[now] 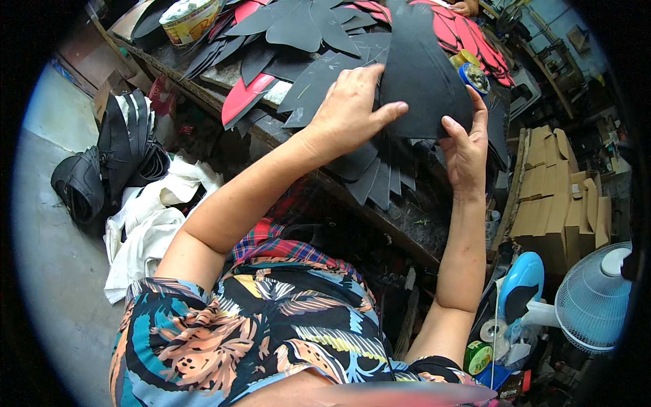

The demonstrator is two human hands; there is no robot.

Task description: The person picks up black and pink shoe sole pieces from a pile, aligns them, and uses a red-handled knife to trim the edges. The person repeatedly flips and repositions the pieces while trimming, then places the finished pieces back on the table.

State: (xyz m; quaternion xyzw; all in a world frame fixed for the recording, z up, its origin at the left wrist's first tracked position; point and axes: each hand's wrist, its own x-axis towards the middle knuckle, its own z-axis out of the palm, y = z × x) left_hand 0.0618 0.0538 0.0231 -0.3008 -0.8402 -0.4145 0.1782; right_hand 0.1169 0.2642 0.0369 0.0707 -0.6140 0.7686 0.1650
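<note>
light black panel, best held by its edges

the black panel (424, 81) sits between the hands and reaches beyond them. the right hand (468, 142) is partly curled, the panel's near corner between thumb and fingers. the left hand (352, 102) has fingertips at the opposite edge and its thumb spread across the face; whether it grips, i cannot tell. the panel looks thin, light and bendy, perhaps slippery, more likely to crease than snap. opposite edges seem the surest hold. similar black pieces (313, 80) lie just beyond the left hand.
</note>
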